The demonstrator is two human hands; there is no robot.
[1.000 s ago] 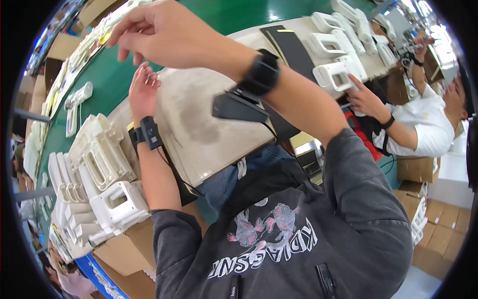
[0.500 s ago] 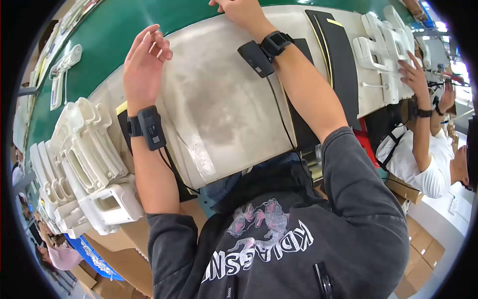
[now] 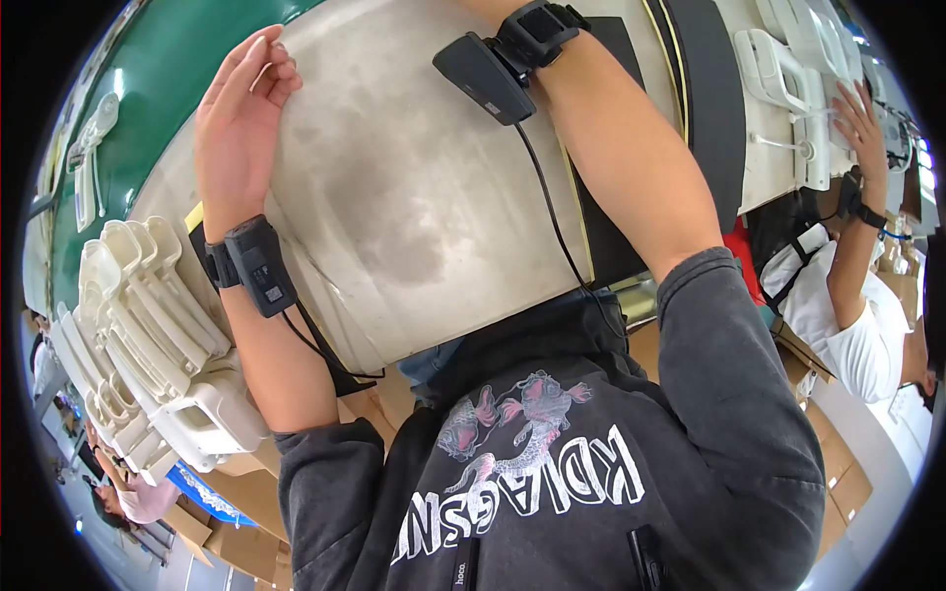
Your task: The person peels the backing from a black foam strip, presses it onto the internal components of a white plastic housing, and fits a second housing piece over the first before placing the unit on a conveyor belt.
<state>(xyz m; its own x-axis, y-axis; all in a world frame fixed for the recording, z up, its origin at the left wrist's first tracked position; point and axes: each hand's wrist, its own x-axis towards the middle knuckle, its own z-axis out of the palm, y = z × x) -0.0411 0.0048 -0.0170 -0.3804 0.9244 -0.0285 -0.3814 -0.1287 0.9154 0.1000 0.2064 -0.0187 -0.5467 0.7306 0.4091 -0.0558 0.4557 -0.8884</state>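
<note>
My left hand (image 3: 239, 123) is raised above the left part of a worn cream work mat (image 3: 424, 108). Its fingers are loosely bent and a little apart, and nothing is in them. A black strapped device with a cable sits on that wrist. Past the top edge of the picture my right hand is out of sight; only its forearm and wrist show, with a black wrist device (image 3: 488, 77) and its cable. Closest to my left forearm stands a stack of cream plastic moulded parts (image 3: 158, 335) with oblong openings.
Dark strips with yellow edges (image 3: 705, 108) lie right of the mat. Further right, a co-worker's hand (image 3: 862, 128) is near more cream plastic parts (image 3: 774, 74). A single pale part (image 3: 91, 148) lies on the green table (image 3: 158, 74) at far left. Cardboard boxes (image 3: 838, 473) stand below.
My left hand has shifted left and slightly up over the mat. The right hand has gone out past the top edge. The whole view has moved, and the co-worker's hand has shifted right.
</note>
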